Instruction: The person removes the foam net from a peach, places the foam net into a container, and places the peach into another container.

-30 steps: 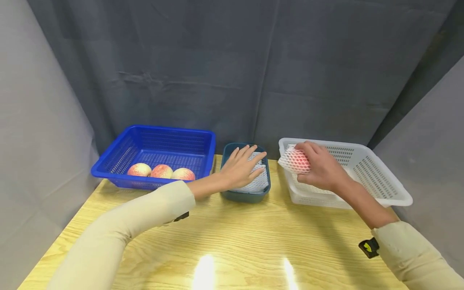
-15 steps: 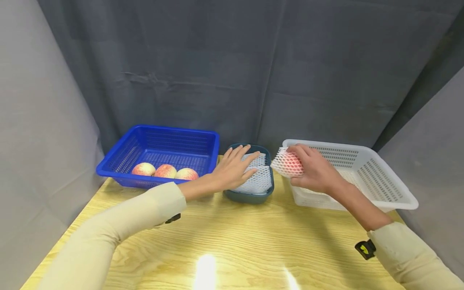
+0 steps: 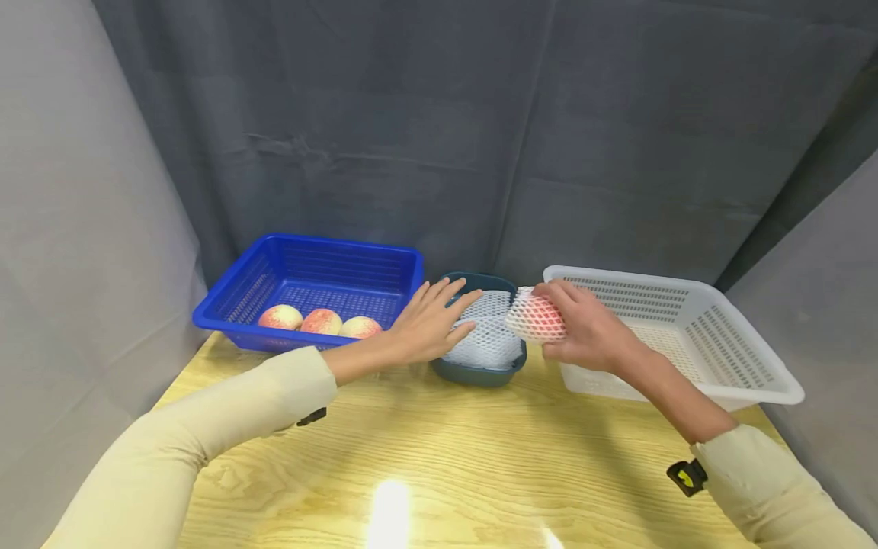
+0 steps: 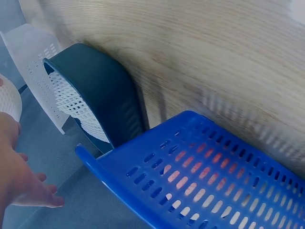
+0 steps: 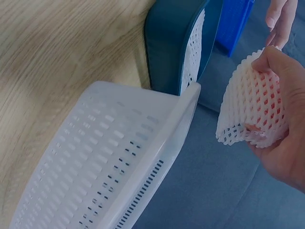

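My right hand [image 3: 591,333] grips a peach wrapped in a white foam net sleeve [image 3: 535,316], held up between the dark teal bin and the white basket. In the right wrist view, the open end of the sleeve [image 5: 248,102] sticks out past the thumb, with red fruit showing through the mesh. Fingers spread, my left hand [image 3: 427,324] hovers between the blue basket and the bin, holding nothing. Flat white foam nets [image 3: 483,347] lie stacked in the teal bin [image 3: 478,377]. Three peaches [image 3: 321,322] sit along the near side of the blue basket [image 3: 343,244].
A white perforated basket [image 3: 737,385] stands at the right, close beside the bin. All the containers rest on a light wood table [image 3: 439,450]. Dark grey cloth [image 3: 439,137] hangs behind them, with paler panels on both sides.
My right hand has carried the netted peach left, away from over the white basket. My left hand has shifted left off the bin's nets towards the blue basket. The head view has turned slightly.
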{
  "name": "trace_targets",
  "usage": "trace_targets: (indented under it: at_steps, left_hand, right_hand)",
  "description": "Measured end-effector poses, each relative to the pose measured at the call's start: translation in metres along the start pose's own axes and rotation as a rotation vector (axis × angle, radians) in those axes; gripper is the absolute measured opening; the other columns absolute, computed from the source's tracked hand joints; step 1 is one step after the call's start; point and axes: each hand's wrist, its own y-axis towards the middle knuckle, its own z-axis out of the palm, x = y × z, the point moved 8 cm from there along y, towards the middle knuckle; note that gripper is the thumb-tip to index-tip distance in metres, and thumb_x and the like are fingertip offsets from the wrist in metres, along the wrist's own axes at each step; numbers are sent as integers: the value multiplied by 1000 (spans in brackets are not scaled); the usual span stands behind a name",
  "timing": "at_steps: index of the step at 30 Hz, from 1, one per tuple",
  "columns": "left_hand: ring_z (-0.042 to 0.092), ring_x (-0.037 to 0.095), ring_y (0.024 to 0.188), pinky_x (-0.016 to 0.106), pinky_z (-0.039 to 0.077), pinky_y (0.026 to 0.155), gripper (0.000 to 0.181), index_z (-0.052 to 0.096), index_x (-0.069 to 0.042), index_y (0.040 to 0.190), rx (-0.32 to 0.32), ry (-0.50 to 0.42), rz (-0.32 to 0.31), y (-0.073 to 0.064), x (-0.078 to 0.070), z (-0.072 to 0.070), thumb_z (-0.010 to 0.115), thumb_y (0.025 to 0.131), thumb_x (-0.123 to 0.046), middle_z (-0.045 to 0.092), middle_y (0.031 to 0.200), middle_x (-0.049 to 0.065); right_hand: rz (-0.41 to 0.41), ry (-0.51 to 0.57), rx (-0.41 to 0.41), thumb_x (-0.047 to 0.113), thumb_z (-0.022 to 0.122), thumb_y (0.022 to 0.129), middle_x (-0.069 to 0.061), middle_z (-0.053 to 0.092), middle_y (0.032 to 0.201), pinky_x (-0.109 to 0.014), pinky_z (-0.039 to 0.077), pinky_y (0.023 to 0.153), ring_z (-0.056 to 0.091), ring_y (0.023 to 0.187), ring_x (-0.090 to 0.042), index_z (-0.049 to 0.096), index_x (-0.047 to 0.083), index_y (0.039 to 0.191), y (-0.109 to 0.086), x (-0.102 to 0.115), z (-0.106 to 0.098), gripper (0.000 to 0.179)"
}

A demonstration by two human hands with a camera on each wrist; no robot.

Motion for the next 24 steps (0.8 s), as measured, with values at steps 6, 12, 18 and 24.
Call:
trace_targets:
  at_steps: [6,12,18,24]
  left_hand:
    - [26,38,145,57,20,116,55,34,-20,157,-5,-22,0,-6,2,-1,43,107,-42,30,159,16]
    - [27,40,145,55,22,116,56,35,-17,156,-12,-51,27,-15,-2,0,45,106,-40,31,158,19]
    - [28,41,144,55,27,115,56,37,-16,155,-21,-94,41,-22,-6,1,48,106,-39,32,157,21]
    - [29,40,144,53,30,113,57,34,-16,156,9,-182,54,-30,-12,3,49,106,-38,28,159,19]
  right_hand:
    - [-27,24,1,13,83,61,-6,55,122,-42,47,77,53,99,-27,50,14,132,3,8,4,78]
    - [-67,54,12,12,83,61,-6,57,119,-39,48,76,55,95,-23,52,12,131,3,20,10,76]
    - [-65,68,46,13,84,63,-7,55,128,-39,49,80,54,101,-24,52,13,132,0,30,16,77]
    - [-68,77,63,14,84,64,-10,54,133,-42,50,83,53,107,-28,51,14,134,-3,37,21,77]
